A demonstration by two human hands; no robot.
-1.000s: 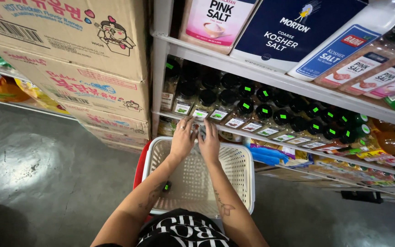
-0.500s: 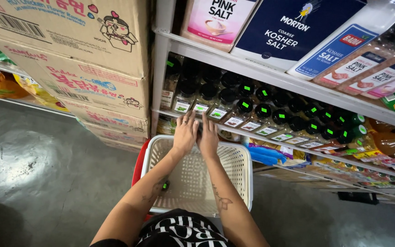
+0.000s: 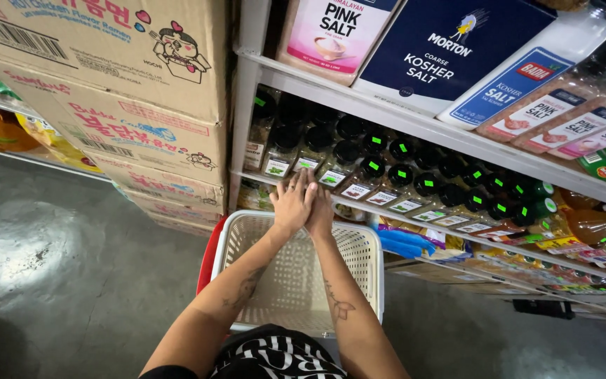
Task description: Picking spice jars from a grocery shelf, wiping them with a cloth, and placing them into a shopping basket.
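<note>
Left hand [image 3: 292,205] and right hand [image 3: 320,214] pressed together at frame centre, fingers flat, reaching to upright spice jars [image 3: 331,170] on the shelf [image 3: 415,214]. Whether they hold anything cannot be told. Jar row runs lower right; basket [image 3: 366,256] below.

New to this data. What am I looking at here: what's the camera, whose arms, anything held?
One camera, worn on a person's head, looking down at their own bare arms in a shop aisle. The left hand and right hand reach together to the front row of small dark-capped spice jars on a shelf; whether they grip a jar cannot be told. Below the arms sits a white mesh basket over a red one. Salt boxes stand above, stacked cardboard cartons to the left.
</note>
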